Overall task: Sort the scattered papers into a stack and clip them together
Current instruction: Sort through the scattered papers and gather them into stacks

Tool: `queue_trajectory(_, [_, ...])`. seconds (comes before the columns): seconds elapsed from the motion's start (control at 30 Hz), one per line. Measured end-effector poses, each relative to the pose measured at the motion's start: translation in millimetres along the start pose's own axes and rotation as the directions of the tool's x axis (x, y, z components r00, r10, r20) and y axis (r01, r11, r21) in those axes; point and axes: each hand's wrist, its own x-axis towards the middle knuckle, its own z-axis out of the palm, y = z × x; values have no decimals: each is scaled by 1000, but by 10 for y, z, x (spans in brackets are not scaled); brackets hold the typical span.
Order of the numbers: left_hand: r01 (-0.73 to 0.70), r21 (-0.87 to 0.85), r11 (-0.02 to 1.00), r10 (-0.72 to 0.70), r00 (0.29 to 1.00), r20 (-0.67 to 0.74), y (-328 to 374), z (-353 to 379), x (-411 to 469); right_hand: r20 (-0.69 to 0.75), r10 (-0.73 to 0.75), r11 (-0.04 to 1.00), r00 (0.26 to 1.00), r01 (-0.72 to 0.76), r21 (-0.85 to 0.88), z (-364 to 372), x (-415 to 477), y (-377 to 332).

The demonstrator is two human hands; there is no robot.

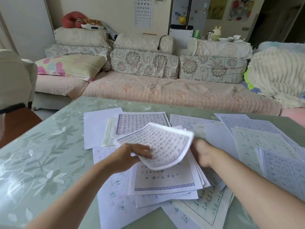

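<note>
A: White sheet [165,142]: where is it being held?
B: Just above the stack [165,180], being pinched by the left hand [130,156].
A: And the right hand [203,151]?
B: Blurred beside the sheet; its grip cannot be told.

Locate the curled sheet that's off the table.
Head view, centre: the curled sheet is lifted above the pile, pinched at its near-left edge by the left hand, with the right hand at its right edge.
</note>
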Motion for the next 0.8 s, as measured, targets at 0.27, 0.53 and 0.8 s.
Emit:
queue_trajectory(0.27, [39, 118, 992, -61, 980, 191, 203, 190, 44, 233, 92, 979, 968, -45, -200, -124, -119, -35])
queue_trajectory(0.53, [372, -393, 841, -507, 796, -330, 310, 4, 74, 145, -183, 955, 972, 211, -207, -139, -55, -2])
queue_trajectory(0.8, [333, -739, 585, -661, 723, -198, 251, -29, 153, 271, -253, 950, 929, 292, -113, -6, -136, -39])
